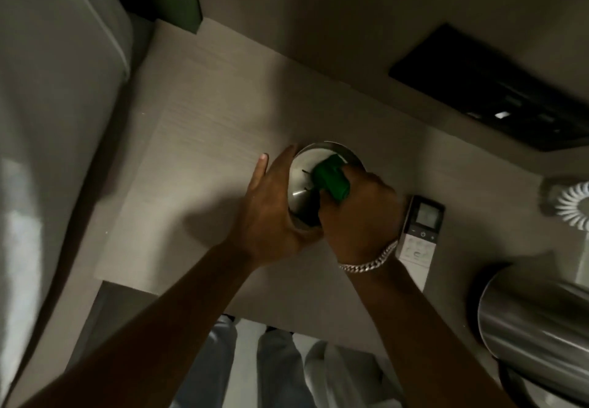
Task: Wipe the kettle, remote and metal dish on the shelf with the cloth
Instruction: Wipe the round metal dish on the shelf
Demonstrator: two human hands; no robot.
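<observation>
The round metal dish (pixel 302 171) is tilted up over the middle of the wooden shelf (pixel 197 140). My left hand (pixel 271 213) cups its left and lower rim. My right hand (pixel 360 213), with a silver bracelet at the wrist, presses a green cloth (pixel 330 176) against the inside of the dish. The white remote (pixel 420 235) with a small screen lies flat just right of my right hand. The steel kettle (pixel 535 321) stands at the lower right, partly cut off by the frame.
A black flat device (pixel 490 89) sits at the back right by the wall. A white ribbed round object (pixel 573 206) is at the right edge. A pale fridge side (pixel 57 120) fills the left. My legs show below the shelf's front edge.
</observation>
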